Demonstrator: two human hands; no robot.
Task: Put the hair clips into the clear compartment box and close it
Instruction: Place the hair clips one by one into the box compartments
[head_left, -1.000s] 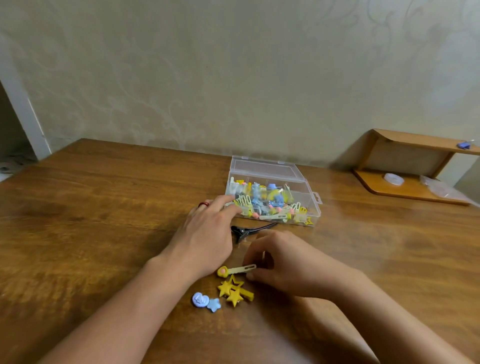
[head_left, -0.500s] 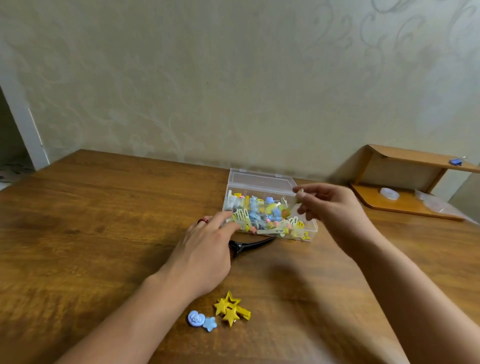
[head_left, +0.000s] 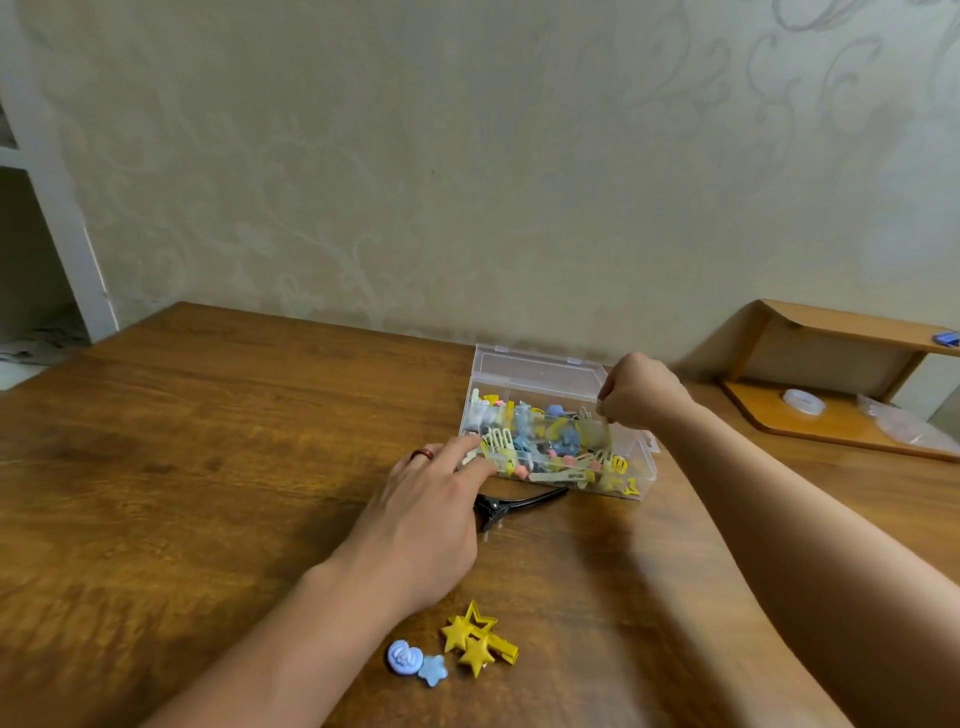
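No readable writing, brand or label on anything in view.

Clear box (head_left: 558, 426) sits on the wooden table (head_left: 208, 441) near the wall, lid (head_left: 540, 375) open and tipped back. Box is full of mixed clips, yellow, blue, pink and white; compartment dividers too hard to make out through the clutter.

Left hand (head_left: 426, 525) lies flat on the table, fingers straight, fingertips touching the box's front-left corner. Red ring (head_left: 422, 454) on one finger. Holds nothing.

Right hand (head_left: 636, 391) is over the right end of the box, fingers curled down into a pinch. Can't tell whether a clip is in the pinch; that area is blurred.

Still outside the box:
- black clip (head_left: 511, 506) on the table, just in front of the box, partly under the left hand
- yellow star clip (head_left: 478, 640) near the left forearm, well apart from both sets of fingers
- blue clip (head_left: 415, 662) just beside the star clip, on its left

Wooden shelf (head_left: 831, 384) at far right, tape roll (head_left: 803, 401) on it.
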